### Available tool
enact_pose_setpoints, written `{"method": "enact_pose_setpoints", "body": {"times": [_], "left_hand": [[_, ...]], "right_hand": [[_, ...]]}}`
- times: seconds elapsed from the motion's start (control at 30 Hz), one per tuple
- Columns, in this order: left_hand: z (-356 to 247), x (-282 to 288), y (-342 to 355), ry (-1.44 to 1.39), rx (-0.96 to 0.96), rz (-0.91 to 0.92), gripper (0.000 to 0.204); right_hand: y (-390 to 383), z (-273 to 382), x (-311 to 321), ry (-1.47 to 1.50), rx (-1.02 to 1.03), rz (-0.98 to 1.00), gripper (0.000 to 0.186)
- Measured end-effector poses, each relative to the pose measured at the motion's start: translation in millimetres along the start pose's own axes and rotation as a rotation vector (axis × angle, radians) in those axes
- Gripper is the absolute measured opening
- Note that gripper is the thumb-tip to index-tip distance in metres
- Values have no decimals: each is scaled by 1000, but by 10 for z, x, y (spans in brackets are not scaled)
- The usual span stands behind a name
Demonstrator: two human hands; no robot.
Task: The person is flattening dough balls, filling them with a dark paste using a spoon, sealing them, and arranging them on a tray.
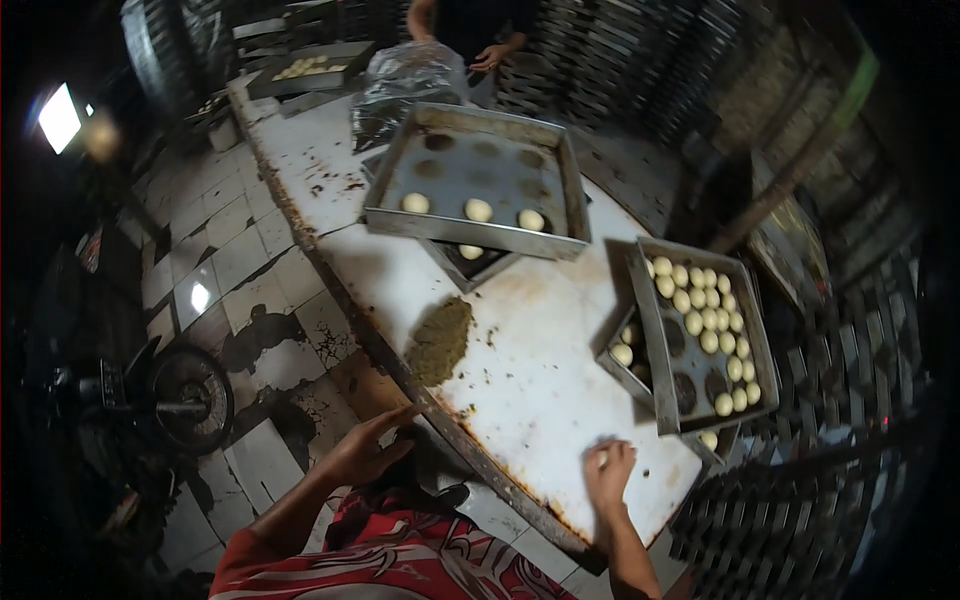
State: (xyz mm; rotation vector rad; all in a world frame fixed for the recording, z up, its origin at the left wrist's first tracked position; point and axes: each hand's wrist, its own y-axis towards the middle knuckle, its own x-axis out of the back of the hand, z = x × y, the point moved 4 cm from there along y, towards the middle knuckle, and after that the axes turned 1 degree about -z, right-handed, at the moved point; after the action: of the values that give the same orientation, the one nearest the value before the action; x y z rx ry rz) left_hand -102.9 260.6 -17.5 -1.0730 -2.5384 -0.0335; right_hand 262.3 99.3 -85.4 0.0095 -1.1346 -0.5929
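My right hand (608, 472) is curled down on the white tabletop (540, 380) near its front right corner. A small pale bit of dough shows between its fingers; most of it is hidden. My left hand (365, 452) hovers off the table's near left edge, fingers stretched and apart, holding nothing. Ahead of my right hand, a metal tray (678, 350) holds many round dough balls (709, 318), stacked askew on another tray. Farther off, a larger tray (475, 235) has 3 dough balls along its near side and sits crosswise over another tray.
A greenish-brown crumbly heap (440, 342) lies mid-table. Across the table stands another person (490, 55) beside a clear plastic bag (410, 75). A further tray (312, 70) of dough sits at the far left. Stacked trays line the right; a motorcycle wheel (190, 400) stands on the tiled floor.
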Motion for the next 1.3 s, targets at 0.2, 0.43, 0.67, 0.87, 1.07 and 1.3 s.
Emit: {"method": "enact_pose_setpoints", "body": {"times": [0.2,0.43,0.67,0.87,1.07,1.3], "left_hand": [[2,-47,262,-462,-47,140,34],[505,910,893,-551,-126,361,34],[684,1866,1102,-794,10,274,34],[826,2185,1093,-885,166,205,42],[862,2199,1095,-981,16,140,46],[353,1426,1273,-1091,-66,264,51]], "right_hand": [[416,713,-600,63,-62,-77,12],[485,839,-316,358,-867,591,21],[3605,3472,-837,324,184,430,27],[5146,3367,-2820,-63,278,440,39],[4689,3370,-2198,288,299,334,62],[3487,1626,275,-14,79,-120,24]]}}
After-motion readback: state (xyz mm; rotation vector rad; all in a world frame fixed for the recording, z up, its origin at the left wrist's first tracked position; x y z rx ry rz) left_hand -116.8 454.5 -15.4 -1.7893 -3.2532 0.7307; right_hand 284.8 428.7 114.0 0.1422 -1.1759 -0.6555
